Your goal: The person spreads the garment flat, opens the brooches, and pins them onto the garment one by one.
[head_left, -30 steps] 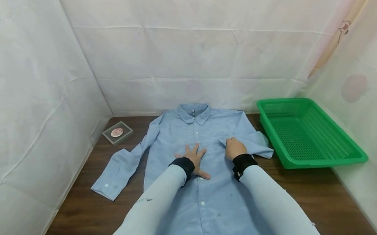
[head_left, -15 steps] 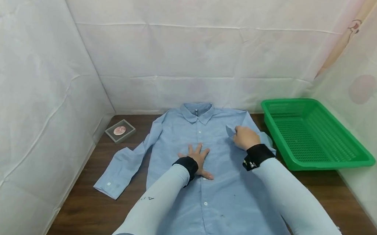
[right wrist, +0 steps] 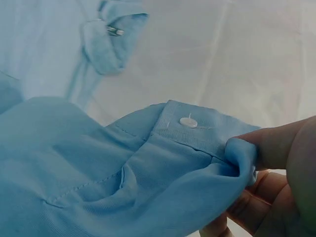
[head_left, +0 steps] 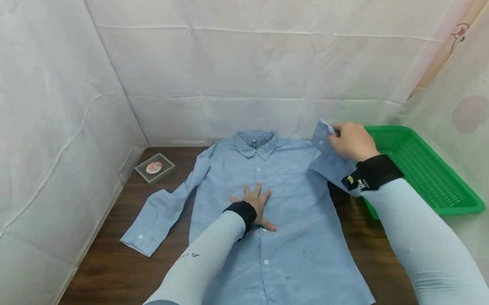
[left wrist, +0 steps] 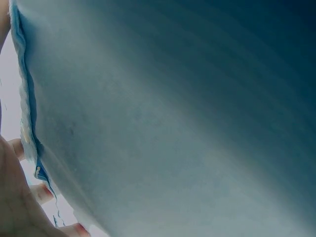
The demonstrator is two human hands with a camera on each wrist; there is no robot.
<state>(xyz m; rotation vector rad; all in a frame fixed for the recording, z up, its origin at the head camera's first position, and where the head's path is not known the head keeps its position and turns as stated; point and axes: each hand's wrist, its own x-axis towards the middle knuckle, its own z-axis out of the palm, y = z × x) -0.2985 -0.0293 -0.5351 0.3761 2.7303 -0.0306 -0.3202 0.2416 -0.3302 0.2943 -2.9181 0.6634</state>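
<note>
A light blue button-up shirt [head_left: 299,224] lies front up on the dark wooden table, its collar [head_left: 253,144] toward the back wall. My left hand [head_left: 254,205] rests spread on the shirt's chest beside the button line. Raised above the shirt's right shoulder, my right hand [head_left: 354,142] pinches the cuff of the right-side sleeve [head_left: 331,164]. The right wrist view shows the cuff [right wrist: 197,126] with a white button, gripped between thumb and fingers [right wrist: 271,143]. At the left, the other sleeve [head_left: 157,222] stretches out flat on the table.
A green plastic basket [head_left: 465,201] stands at the right, partly behind my right hand and wrist. A small grey square dish with a pinkish round piece [head_left: 154,167] sits at the left. White sheets [head_left: 242,66] form walls at the back and both sides.
My right hand has moved right and upward, lifting the cuff and unfolding the sleeve off the shirt's chest toward the basket. My left hand stays in place on the shirt.
</note>
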